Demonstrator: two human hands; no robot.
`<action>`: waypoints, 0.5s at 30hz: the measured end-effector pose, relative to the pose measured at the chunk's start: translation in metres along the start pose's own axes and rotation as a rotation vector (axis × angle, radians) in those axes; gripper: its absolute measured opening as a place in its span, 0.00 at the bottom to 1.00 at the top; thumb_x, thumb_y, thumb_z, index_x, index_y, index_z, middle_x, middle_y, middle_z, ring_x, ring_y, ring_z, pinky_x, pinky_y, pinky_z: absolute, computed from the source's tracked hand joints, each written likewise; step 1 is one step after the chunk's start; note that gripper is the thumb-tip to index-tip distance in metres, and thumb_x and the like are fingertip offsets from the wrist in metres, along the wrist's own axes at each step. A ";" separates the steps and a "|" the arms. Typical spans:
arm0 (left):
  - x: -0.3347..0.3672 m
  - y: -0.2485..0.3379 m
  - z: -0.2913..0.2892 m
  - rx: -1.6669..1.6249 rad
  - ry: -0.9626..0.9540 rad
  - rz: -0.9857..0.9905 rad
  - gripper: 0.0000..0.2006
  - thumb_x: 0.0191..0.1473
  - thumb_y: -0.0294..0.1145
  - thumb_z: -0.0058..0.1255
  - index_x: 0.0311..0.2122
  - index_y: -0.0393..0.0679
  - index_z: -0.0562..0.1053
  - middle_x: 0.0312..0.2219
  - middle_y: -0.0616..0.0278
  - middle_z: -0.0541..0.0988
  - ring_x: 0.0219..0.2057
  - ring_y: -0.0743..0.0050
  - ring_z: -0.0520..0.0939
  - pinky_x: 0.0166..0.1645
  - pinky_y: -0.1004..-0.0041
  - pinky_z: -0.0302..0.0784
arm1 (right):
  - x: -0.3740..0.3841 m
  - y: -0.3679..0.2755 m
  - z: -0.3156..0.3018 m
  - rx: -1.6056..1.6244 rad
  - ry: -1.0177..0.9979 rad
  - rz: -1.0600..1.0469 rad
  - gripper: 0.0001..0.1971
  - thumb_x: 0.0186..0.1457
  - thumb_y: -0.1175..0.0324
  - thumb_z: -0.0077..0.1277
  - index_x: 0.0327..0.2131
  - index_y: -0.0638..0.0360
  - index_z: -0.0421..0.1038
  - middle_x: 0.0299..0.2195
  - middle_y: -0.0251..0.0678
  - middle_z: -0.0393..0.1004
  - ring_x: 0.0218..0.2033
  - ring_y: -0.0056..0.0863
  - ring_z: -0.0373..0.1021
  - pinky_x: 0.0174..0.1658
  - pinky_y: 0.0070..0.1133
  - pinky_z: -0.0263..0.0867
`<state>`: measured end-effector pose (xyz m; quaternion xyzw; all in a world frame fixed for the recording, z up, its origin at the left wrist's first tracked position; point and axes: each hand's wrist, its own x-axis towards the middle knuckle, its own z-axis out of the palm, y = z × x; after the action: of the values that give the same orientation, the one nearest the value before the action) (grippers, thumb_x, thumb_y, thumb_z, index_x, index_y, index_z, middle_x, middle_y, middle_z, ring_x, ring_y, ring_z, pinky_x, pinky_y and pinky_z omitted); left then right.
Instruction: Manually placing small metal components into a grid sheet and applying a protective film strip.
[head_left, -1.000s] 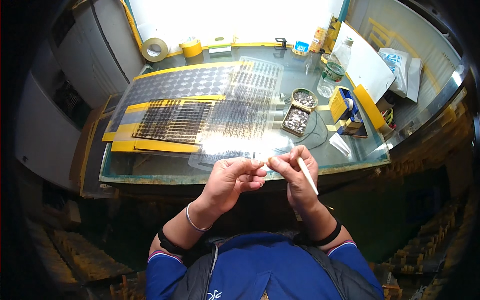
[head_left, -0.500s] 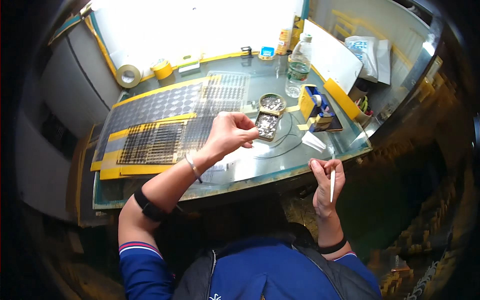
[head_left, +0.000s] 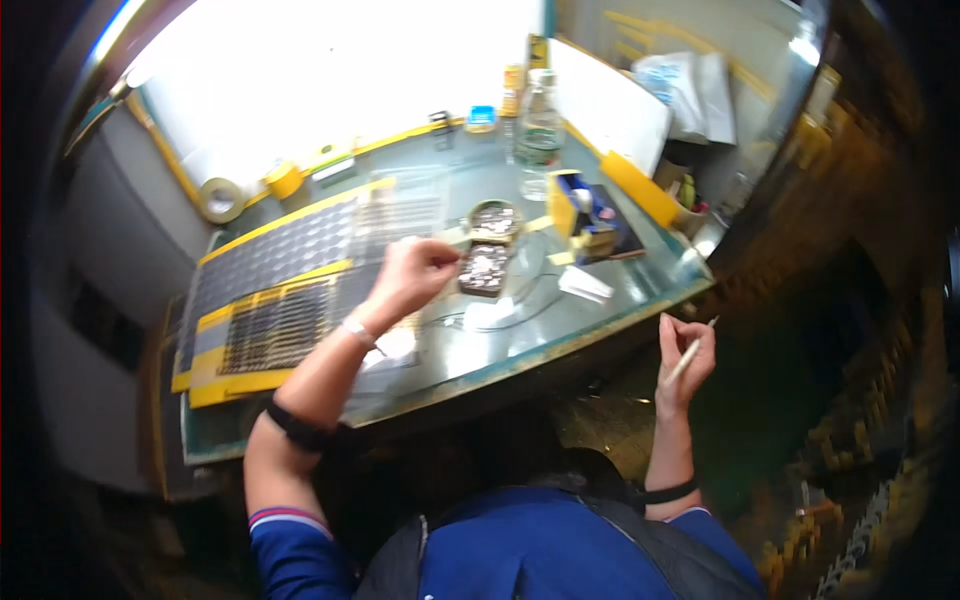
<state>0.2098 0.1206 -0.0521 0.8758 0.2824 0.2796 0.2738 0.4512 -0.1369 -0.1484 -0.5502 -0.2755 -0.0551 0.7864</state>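
My left hand [head_left: 415,275] is over the glass-topped table, its thumb and fingers closed in a pinch; anything between the tips is too small to make out. Those fingertips are just left of a dark rectangular tin [head_left: 483,268] filled with small shiny pieces. Behind it sits a round tin [head_left: 493,219] with similar pieces. Past the table's front right edge, my right hand [head_left: 687,365] grips a slim white pen-like stick [head_left: 683,362], held at a slant. Blur hides finer detail.
Yellow-edged sheets with dark round patterns [head_left: 275,250] and a dark grid panel [head_left: 280,325] cover the table's left. Behind the tins stands a clear bottle [head_left: 540,135]. A blue-and-yellow tape dispenser [head_left: 585,215] and white paper slips [head_left: 585,284] lie right. Tape rolls [head_left: 221,200] line the back.
The whole view has swung, shifting the table leftward. My right hand has moved farther from the paper slips, and its stick now leans more. My left hand keeps its pinch beside the rectangular tin.
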 end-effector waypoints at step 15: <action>-0.131 -0.048 -0.096 0.636 0.043 -0.496 0.37 0.41 0.55 0.66 0.46 0.34 0.67 0.39 0.40 0.73 0.44 0.43 0.75 0.49 0.57 0.71 | 0.041 0.047 -0.039 -0.779 0.141 -0.313 0.03 0.55 0.70 0.57 0.32 0.57 0.73 0.24 0.39 0.77 0.26 0.32 0.75 0.32 0.25 0.70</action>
<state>0.0421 0.0997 -0.0601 0.8160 0.5634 0.1220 0.0426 0.5191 -0.1449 -0.1773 -0.7527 -0.2598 -0.3115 0.5186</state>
